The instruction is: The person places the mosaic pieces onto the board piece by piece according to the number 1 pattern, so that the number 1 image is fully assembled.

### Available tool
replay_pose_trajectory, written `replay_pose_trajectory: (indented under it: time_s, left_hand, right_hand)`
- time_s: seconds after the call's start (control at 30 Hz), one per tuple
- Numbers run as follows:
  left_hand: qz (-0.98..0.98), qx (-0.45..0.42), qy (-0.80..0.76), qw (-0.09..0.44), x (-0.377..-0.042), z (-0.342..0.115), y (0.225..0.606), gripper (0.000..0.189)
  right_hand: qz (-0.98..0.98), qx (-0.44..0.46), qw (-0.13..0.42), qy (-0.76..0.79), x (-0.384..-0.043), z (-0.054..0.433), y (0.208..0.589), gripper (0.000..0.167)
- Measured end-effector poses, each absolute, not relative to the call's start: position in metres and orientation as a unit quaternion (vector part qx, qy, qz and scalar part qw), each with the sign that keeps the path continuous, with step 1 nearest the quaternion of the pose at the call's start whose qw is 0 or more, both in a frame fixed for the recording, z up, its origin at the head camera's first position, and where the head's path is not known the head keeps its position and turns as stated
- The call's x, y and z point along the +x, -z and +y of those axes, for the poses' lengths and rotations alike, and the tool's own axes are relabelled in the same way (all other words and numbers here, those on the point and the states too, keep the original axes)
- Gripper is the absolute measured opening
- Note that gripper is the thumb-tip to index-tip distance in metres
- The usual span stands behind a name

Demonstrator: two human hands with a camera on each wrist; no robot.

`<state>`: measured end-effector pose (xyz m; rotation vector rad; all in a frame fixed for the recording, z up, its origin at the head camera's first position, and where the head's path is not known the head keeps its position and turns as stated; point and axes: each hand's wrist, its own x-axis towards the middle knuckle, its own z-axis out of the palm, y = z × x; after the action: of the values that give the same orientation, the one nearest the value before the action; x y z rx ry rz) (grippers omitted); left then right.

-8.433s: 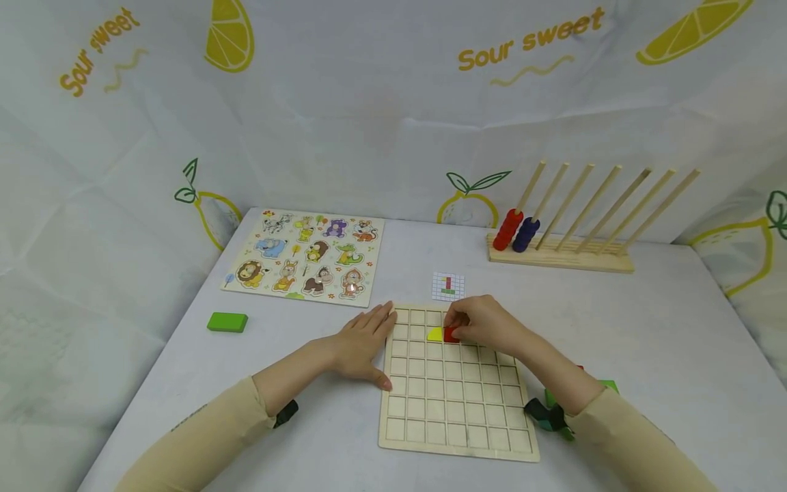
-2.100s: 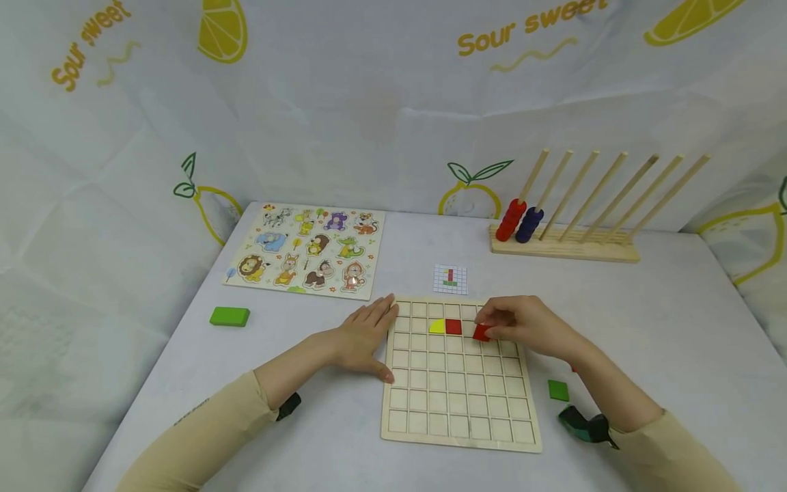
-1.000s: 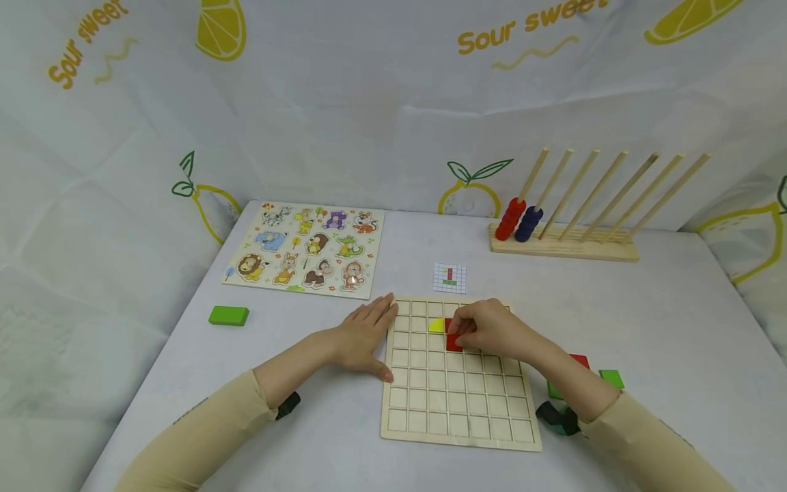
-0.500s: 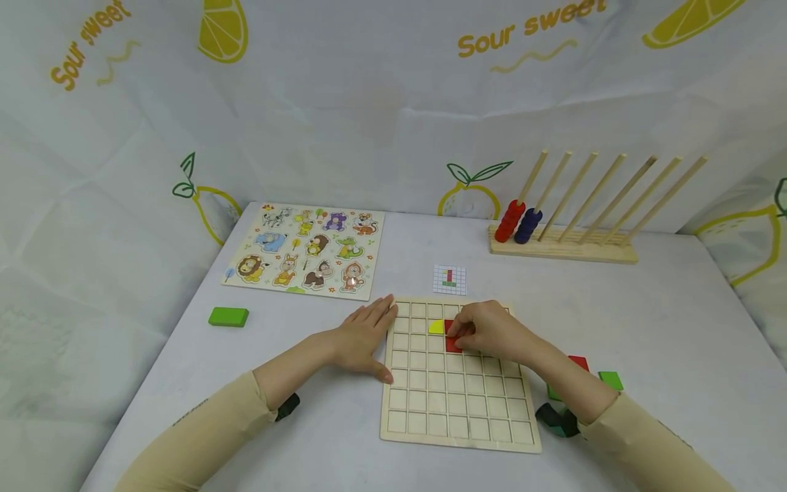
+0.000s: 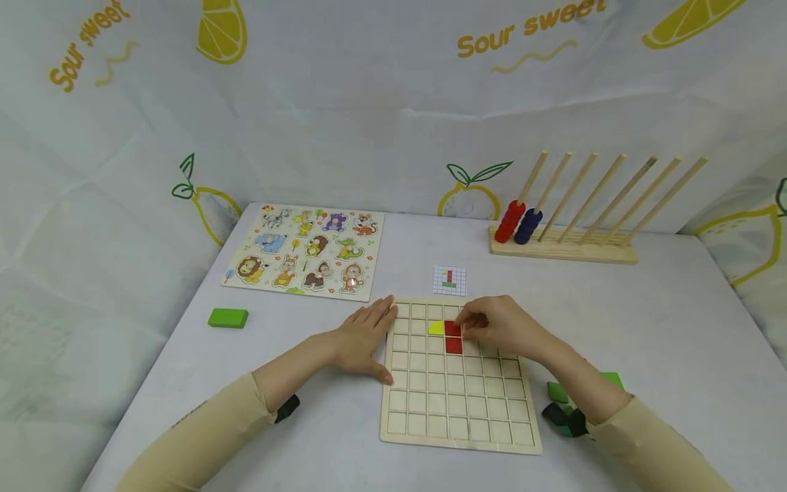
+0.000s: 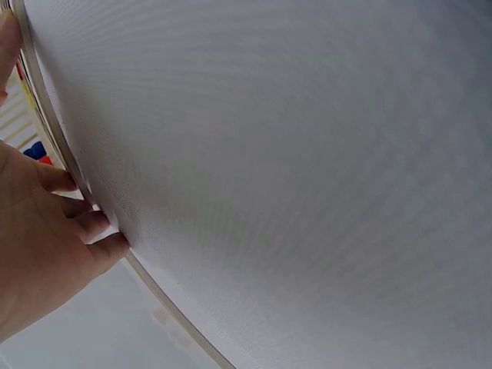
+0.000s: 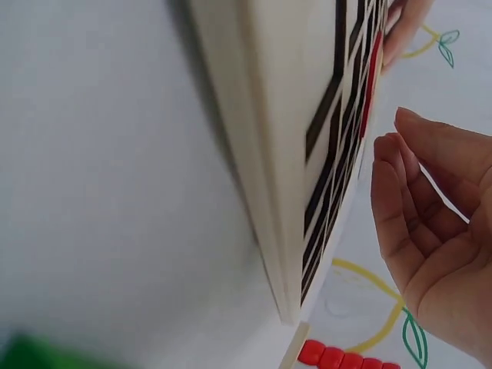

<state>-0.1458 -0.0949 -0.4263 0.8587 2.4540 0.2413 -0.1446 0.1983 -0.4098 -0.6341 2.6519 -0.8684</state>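
A wooden grid board (image 5: 455,410) lies on the white table. Beside its left edge my left hand (image 5: 363,345) rests with fingers spread; in the left wrist view, fingertips of the left hand (image 6: 46,231) touch the board's edge. Two red square tiles sit in the grid, an upper tile (image 5: 451,329) and a lower tile (image 5: 453,346), with a yellow quarter-round tile (image 5: 436,329) left of the upper one. My right hand (image 5: 501,324) hovers just right of them. The right wrist view shows that hand (image 7: 438,223) loosely curled, thumb apart from the fingers, holding nothing.
Behind the board lies a small pattern card (image 5: 449,281). An animal puzzle (image 5: 307,253) is at back left, a peg abacus (image 5: 562,251) at back right. A green block (image 5: 228,318) lies left; green tiles (image 5: 557,392) lie right, partly hidden by the right forearm.
My right hand brought a red tile leftward and set it below the first red tile. It has since let go and drawn slightly up and right. The left hand has stayed put.
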Motion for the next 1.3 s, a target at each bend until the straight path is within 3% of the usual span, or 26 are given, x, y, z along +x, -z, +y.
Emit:
replay_pose_trajectory:
  time_s: [0.4,0.8,1.3]
  left_hand:
    - [0.907,0.316,-0.093,0.262,-0.145,-0.095,0.426,0.124]
    - [0.908,0.317,-0.088,0.261,-0.145,-0.095,0.425,0.123]
    - [0.907,0.319,-0.089,0.261,-0.145,-0.095,0.426,0.123]
  right_hand:
    - [0.930,-0.194,0.161,0.266,-0.142,0.248,0.392,0.020]
    - [0.939,-0.171,0.175,0.240,-0.133,0.304,0.399,0.020]
    - [0.918,-0.131,0.275,0.254,-0.124,0.346,0.405,0.030]
